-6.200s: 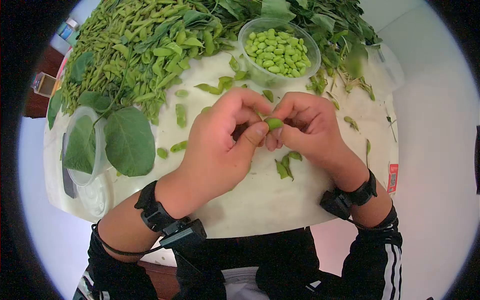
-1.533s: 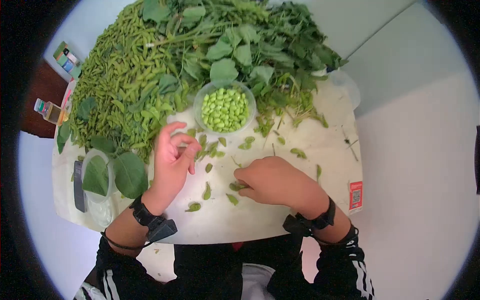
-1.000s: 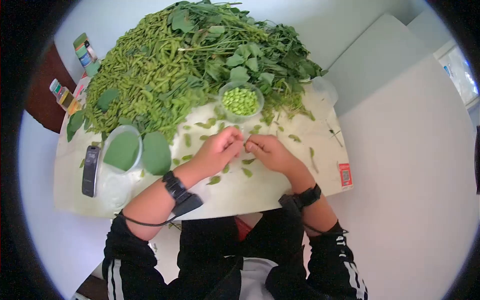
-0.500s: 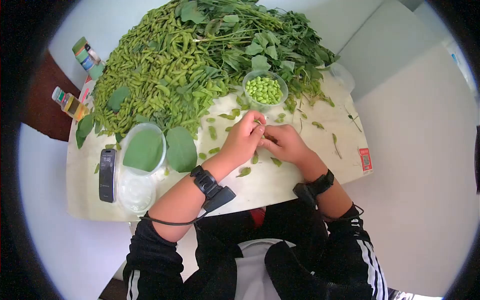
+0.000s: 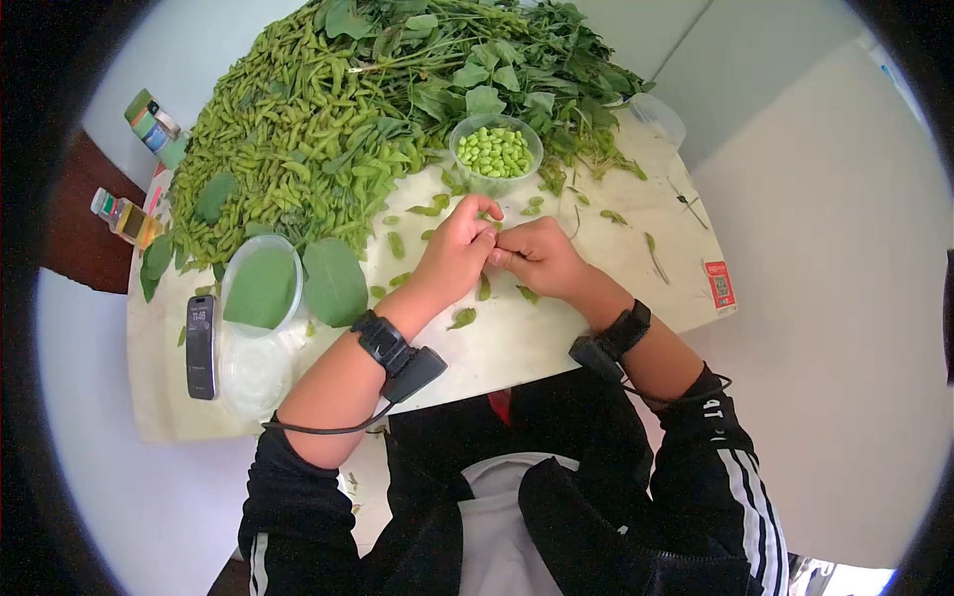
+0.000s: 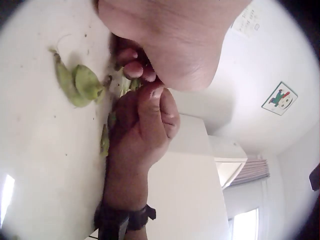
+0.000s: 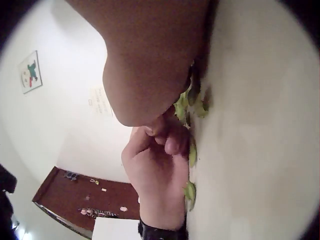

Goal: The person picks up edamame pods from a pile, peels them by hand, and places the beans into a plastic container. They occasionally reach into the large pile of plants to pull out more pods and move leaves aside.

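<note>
In the head view, my left hand [image 5: 455, 254] and right hand [image 5: 545, 256] meet fingertip to fingertip low over the table. Both pinch a green soybean pod between thumbs and fingers, mostly hidden behind the fingertips. The left index finger curves up above the pinch. Loose pods lie below the hands, among them one pod [image 5: 462, 318] near the left wrist and another pod [image 5: 528, 294] under the right hand. Beyond the hands stands a clear plastic bowl [image 5: 497, 185] of shelled green beans [image 5: 494, 152]. The left wrist view shows the right thumb [image 6: 151, 112] pressed against the fingers.
A large heap of soybean pods [image 5: 288, 129] fills the back left, with leafy stalks [image 5: 527, 60] behind the bowl. At left are a phone [image 5: 201, 348], a clear lid [image 5: 254, 375], a leaf [image 5: 260, 290] in a tub, and a bottle [image 5: 129, 221]. A red sticker [image 5: 720, 286] marks the right edge.
Earlier the hands held another pod together. Then the right hand reached down to pods on the table while the left stayed apart with loose fingers. Both have since come together around a pod.
</note>
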Motion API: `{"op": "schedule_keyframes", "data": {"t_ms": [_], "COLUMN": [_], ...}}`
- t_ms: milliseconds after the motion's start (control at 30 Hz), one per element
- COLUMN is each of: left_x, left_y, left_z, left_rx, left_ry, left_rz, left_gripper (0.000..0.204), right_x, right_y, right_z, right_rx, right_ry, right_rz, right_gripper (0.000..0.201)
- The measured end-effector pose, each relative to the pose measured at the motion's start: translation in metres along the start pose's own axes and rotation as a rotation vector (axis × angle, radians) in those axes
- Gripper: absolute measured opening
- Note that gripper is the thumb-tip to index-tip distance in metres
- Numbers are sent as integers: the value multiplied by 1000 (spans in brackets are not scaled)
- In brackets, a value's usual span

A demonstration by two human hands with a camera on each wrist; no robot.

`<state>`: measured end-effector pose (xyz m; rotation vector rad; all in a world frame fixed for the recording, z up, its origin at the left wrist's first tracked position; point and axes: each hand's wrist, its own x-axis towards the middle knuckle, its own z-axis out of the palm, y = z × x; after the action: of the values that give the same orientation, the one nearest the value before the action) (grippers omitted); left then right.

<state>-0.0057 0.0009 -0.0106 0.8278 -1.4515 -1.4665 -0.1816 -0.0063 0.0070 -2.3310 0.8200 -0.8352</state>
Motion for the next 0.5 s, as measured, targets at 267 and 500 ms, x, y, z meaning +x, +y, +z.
{"op": "schedule_keyframes", "data": {"t_ms": [267,500], "left_x": [5,6], "left_y": [1,6], "left_z": [2,-2], "left_rx": [36,-142], "left_ry": [-48,-130], "left_rz": [-78,-157], "left_gripper": [17,14], "right_x": [-2,-5], "right_y": [-2,6], "right_z": [-3,-3], "right_rx": [16,335], "right_ry": [8,42], "right_rz": [53,130], "right_gripper": [17,26]}}
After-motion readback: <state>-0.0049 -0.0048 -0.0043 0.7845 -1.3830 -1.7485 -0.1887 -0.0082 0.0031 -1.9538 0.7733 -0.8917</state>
